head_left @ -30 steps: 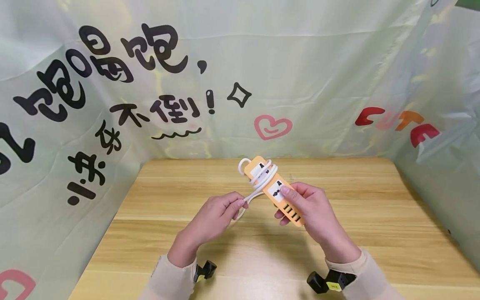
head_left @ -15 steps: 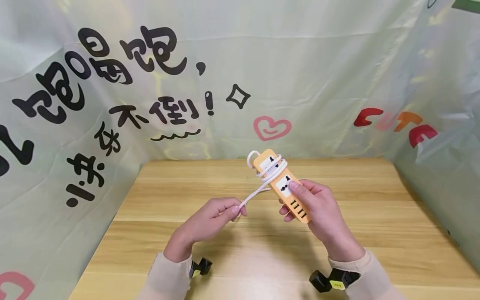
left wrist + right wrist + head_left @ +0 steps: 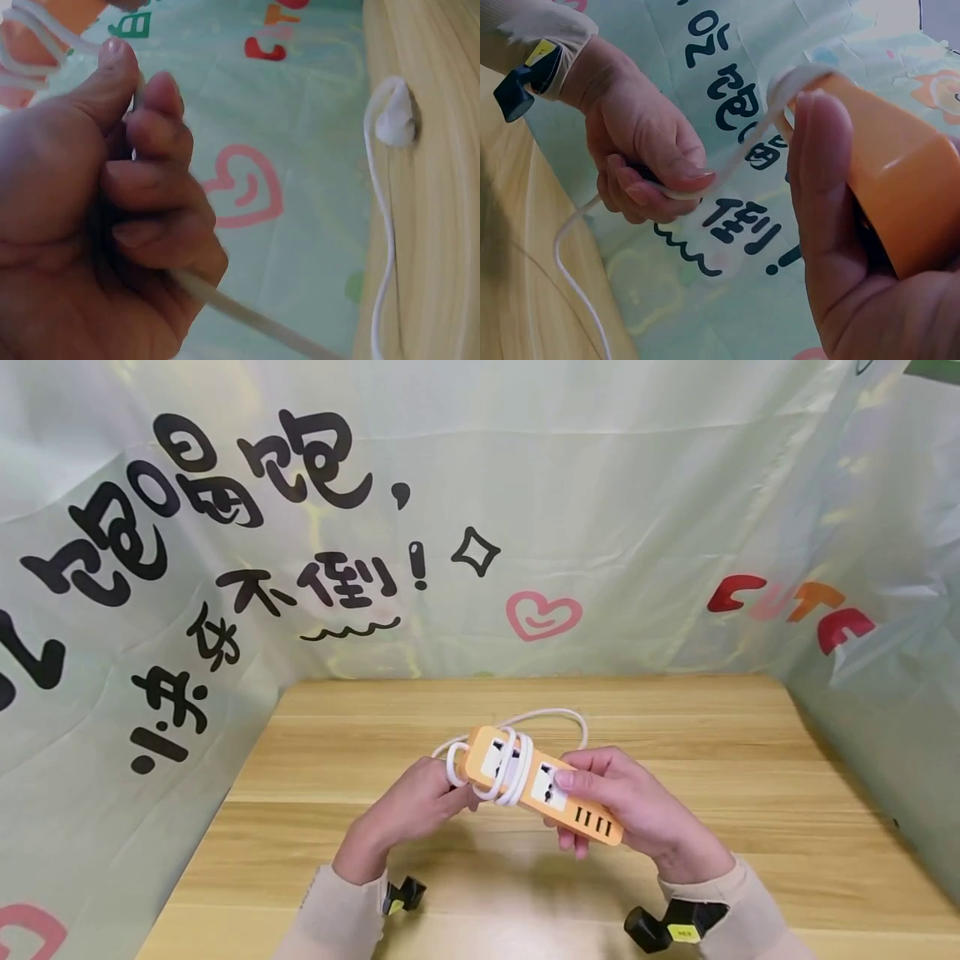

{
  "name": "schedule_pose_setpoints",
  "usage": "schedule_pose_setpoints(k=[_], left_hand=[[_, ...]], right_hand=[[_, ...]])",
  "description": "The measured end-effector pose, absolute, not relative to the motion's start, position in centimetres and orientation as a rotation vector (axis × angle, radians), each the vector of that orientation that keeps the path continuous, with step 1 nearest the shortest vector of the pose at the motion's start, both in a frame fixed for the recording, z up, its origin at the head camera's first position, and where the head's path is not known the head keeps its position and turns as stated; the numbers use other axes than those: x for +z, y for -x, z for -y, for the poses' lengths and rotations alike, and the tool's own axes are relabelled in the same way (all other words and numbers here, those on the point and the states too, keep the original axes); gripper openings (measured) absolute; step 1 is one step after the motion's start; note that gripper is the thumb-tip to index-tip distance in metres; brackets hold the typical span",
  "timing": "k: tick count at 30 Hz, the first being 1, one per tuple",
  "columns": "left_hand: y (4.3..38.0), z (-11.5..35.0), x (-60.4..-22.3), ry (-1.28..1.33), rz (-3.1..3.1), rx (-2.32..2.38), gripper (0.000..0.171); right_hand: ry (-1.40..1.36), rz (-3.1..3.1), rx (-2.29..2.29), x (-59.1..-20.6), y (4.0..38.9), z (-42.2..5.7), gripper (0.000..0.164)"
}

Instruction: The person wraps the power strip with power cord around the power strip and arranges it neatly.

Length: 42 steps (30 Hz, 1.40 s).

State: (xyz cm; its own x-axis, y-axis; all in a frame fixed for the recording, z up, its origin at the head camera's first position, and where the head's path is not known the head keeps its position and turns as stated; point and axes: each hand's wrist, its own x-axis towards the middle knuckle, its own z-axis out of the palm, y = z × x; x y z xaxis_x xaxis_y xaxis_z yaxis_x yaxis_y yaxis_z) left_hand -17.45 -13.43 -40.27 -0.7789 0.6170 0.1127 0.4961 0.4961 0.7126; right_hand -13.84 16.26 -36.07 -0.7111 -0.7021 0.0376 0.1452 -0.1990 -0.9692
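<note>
My right hand (image 3: 637,802) holds an orange power strip (image 3: 543,793) above the table, thumb on the face beside a socket and fingers underneath. A white cord (image 3: 512,768) is wound in several turns around the strip's far end. Left of it, my left hand (image 3: 416,806) grips the cord, its fingertips partly hidden behind the strip's end. In the left wrist view, the curled fingers (image 3: 161,180) close around the cord, which runs out below them. A white plug (image 3: 396,124) on the cord's free end lies on the tabletop. The right wrist view shows the strip's orange underside (image 3: 900,165).
The wooden table (image 3: 337,718) is bounded at the back and sides by a pale printed cloth (image 3: 637,510). A loose stretch of the cord arcs over the table behind the strip. Both wrists wear black cameras (image 3: 667,927).
The power strip has come down and left, tilting flatter toward my left hand. The cord, stretched between hands half a second ago, now passes behind the strip, with a loose loop showing.
</note>
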Motion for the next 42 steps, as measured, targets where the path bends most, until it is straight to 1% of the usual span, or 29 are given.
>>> schedule_pose_setpoints(k=[2,5,8,9,12,14,16,19,22,29,37,42], left_hand=[[17.5,13.8,-40.2,-0.994,-2.553,1.159,0.015],[17.5,14.1,-40.1,-1.058,-2.538,1.155,0.013],[17.6,14.0,-40.1,-1.132,-2.625,1.082,0.009],[17.6,13.9,-40.0,-1.133,-2.667,1.056,0.01],[17.7,13.8,-40.0,-1.101,-2.779,0.963,0.026],[17.6,13.8,-39.9,-1.07,-2.796,0.941,0.032],[17.5,13.8,-39.7,-1.053,-2.784,0.947,0.03],[17.1,13.7,-39.3,-1.04,-2.758,1.007,0.02],[16.8,13.5,-38.8,-1.019,-2.78,1.077,0.017],[15.7,12.6,-37.9,-0.991,-2.843,1.184,0.015],[14.5,11.7,-37.4,-1.026,-2.869,1.255,0.015],[13.7,11.0,-37.2,-0.978,-2.875,1.248,0.015]], right_hand=[[0.681,-1.525,-1.912,-36.1,13.8,-16.4,0.024],[0.718,-1.549,-1.819,-36.2,13.8,-16.5,0.023],[0.791,-1.569,-1.724,-36.4,13.8,-16.5,0.022],[0.801,-1.572,-1.699,-36.5,13.7,-16.5,0.021],[0.826,-1.623,-1.625,-36.7,13.6,-16.4,0.019],[0.809,-1.687,-1.555,-36.8,13.5,-16.2,0.019],[0.795,-1.76,-1.474,-36.8,13.4,-15.9,0.019],[0.785,-1.877,-1.371,-36.8,13.4,-15.5,0.022],[0.77,-1.977,-1.314,-36.9,13.5,-15.2,0.023],[0.733,-2.235,-1.178,-37.1,13.5,-14.7,0.027],[0.69,-2.48,-1.07,-37.4,13.5,-14.1,0.032],[0.53,-2.656,-1.085,-37.6,13.6,-13.7,0.032]])
